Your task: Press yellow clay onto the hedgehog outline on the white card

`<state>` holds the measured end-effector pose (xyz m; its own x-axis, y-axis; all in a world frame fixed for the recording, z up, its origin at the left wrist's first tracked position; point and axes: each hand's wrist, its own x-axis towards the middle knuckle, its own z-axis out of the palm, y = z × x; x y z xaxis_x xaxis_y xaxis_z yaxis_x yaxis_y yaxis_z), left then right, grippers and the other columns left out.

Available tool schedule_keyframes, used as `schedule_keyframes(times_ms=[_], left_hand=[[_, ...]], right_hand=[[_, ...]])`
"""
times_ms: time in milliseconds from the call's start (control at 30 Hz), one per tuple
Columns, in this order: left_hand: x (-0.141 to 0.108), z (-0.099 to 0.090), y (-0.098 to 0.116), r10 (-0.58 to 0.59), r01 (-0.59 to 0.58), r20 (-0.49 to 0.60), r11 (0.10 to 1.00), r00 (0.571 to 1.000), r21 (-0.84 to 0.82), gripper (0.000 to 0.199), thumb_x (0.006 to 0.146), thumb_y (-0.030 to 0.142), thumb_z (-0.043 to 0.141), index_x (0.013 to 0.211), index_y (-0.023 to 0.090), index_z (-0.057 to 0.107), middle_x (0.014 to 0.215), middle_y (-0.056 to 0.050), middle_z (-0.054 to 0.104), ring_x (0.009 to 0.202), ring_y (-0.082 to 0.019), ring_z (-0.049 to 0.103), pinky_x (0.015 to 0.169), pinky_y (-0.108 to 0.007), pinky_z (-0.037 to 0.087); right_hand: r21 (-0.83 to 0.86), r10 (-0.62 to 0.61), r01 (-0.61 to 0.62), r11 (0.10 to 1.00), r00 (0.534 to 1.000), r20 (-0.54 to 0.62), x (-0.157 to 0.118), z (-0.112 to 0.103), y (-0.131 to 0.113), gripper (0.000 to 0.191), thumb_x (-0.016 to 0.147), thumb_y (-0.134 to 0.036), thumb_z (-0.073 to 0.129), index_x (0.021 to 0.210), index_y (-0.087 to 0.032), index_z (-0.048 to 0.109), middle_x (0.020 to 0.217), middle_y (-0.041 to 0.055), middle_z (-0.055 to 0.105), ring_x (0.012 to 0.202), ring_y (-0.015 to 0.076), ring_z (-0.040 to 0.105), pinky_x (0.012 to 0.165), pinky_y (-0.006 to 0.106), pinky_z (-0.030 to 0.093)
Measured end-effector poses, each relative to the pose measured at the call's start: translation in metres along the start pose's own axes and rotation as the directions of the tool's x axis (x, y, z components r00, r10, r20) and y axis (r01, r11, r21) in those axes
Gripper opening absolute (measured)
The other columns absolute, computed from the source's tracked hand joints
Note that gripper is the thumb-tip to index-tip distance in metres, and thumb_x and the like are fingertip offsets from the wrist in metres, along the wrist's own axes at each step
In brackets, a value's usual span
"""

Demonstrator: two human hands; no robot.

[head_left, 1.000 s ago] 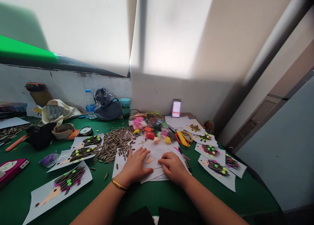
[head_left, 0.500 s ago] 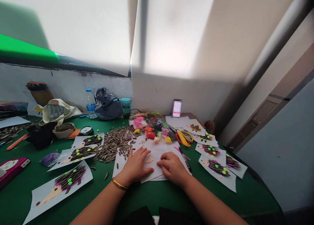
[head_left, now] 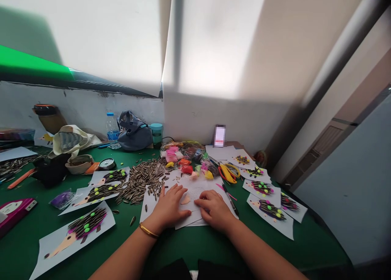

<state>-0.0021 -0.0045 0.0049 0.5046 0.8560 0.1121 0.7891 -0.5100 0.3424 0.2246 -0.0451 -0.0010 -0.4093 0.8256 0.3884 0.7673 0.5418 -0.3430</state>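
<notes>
A sheet of white paper (head_left: 195, 183) with faint pencil lines lies in front of me, on top of other sheets. On it is a thin, flat beige piece (head_left: 185, 199) that looks like modelling clay. My left hand (head_left: 171, 204) rests flat on the paper left of this piece, fingers spread, thumb just below it. My right hand (head_left: 215, 208) is on the paper at the right, fingers bent and tips near the beige piece; no object shows in it. Several sunflower seeds (head_left: 146, 208) lie by the left hand, beside a large heap of seeds (head_left: 142, 180).
Colourful clay packets (head_left: 187, 169) sit behind the paper, with yellow scissors (head_left: 229, 173) and a black pen (head_left: 230, 199) at right. Hedgehog pictures (head_left: 269, 211) lie on both sides of the green table (head_left: 128, 239). A phone (head_left: 219, 136) stands at the back.
Both hands stay almost where they were, on the paper around the beige piece. The view shifts very slightly.
</notes>
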Motion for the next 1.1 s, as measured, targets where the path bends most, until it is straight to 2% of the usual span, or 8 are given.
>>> schedule_keyframes(times_ms=[367, 1100], left_hand=[[-0.0002, 0.0000, 0.0001, -0.001, 0.001, 0.007, 1.000, 1.000, 0.002, 0.075, 0.072, 0.052, 0.069, 0.139, 0.027, 0.045, 0.151, -0.009, 0.041, 0.143, -0.033, 0.027, 0.116, -0.062, 0.000], [-0.0002, -0.0001, 0.0003, -0.003, 0.003, 0.004, 1.000, 1.000, 0.011, 0.076, 0.071, 0.051, 0.069, 0.139, 0.027, 0.045, 0.150, -0.009, 0.042, 0.143, -0.034, 0.028, 0.116, -0.062, 0.002]], right_hand=[[0.025, 0.013, -0.012, 1.000, 1.000, -0.028, 0.0000, 0.0024, 0.0030, 0.034, 0.080, -0.011, 0.060, 0.107, -0.028, 0.071, 0.104, 0.0053, 0.062, 0.100, 0.0222, 0.053, 0.091, 0.038, 0.041], [0.040, -0.043, 0.044, 0.998, 0.998, -0.038, -0.0014, 0.0018, 0.0028, 0.025, 0.084, -0.017, 0.060, 0.100, -0.029, 0.073, 0.102, 0.0053, 0.062, 0.099, 0.0219, 0.055, 0.090, 0.040, 0.041]])
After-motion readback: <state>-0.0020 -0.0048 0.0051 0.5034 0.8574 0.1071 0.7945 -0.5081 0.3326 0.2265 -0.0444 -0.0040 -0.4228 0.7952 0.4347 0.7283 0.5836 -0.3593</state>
